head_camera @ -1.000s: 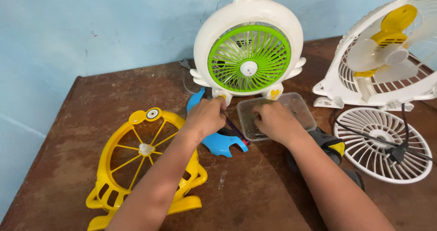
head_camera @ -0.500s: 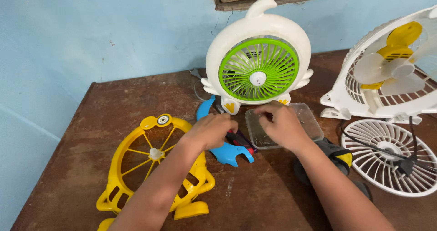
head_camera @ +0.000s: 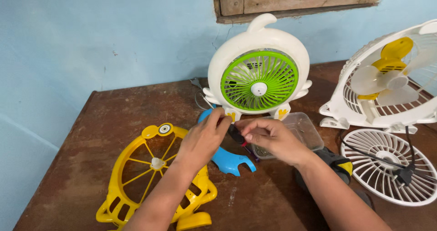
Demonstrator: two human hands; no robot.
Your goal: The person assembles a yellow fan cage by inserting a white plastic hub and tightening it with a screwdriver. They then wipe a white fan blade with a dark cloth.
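Observation:
My left hand and my right hand meet in front of a white fan with a green grille. Between their fingertips is a small black and red tool, pinched from both sides. Just below the hands a blue plastic part lies on the brown table. A clear plastic box sits behind my right hand. Part of the tool is hidden by my fingers.
A yellow fan frame lies at the lower left under my left forearm. A white fan with a yellow hub stands at the right, with a loose white grille and a black cable before it. A black and yellow tool lies under my right forearm.
Both hands have risen from the clear box and the blue part and come together on the small tool. The view has shifted, so everything sits lower in frame.

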